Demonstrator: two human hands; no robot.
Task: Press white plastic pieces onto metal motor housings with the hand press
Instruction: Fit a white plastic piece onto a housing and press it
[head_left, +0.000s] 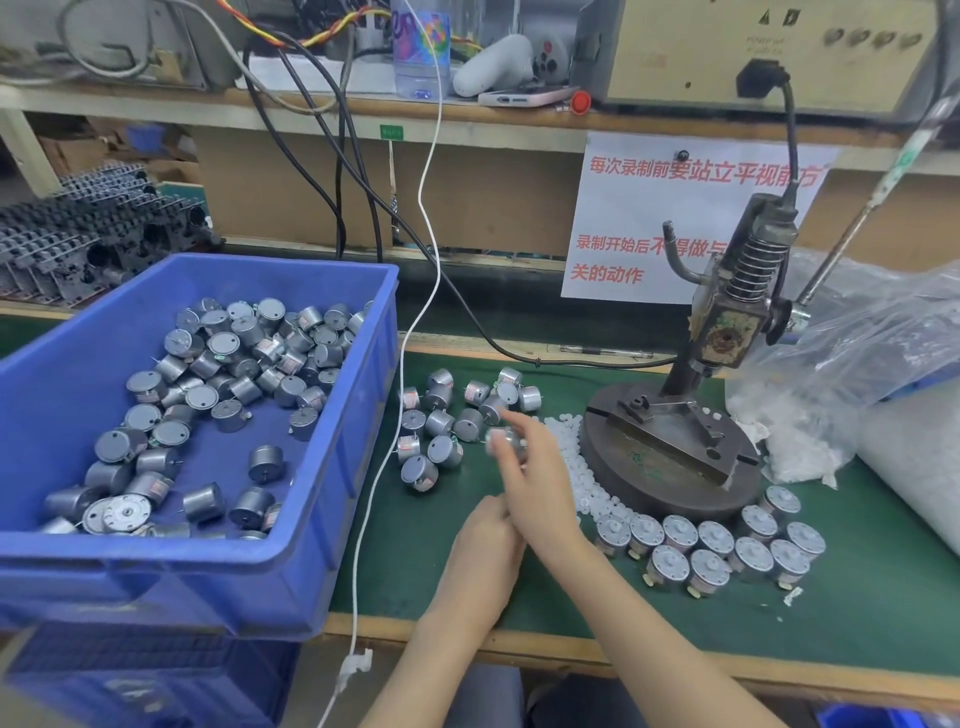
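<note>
My right hand (535, 478) pinches a blurred metal motor housing (503, 441) just above the green mat. Beside my right wrist, my left hand (485, 540) has its fingers curled, and what they hold is hidden. Loose motor housings (441, 423) lie on the mat behind my hands. Small white plastic pieces (569, 462) are strewn along the left rim of the hand press base (670, 483). The press head (727, 322) stands raised, and nothing sits under it. Several motors with white pieces on top (717, 548) are lined up in front of the base.
A blue bin (343, 447) at the left holds many more motor housings. A clear bag of white pieces (841, 374) lies right of the press. The press lever (852, 234) rises to the upper right. A white cable (402, 364) hangs down between the bin and the mat.
</note>
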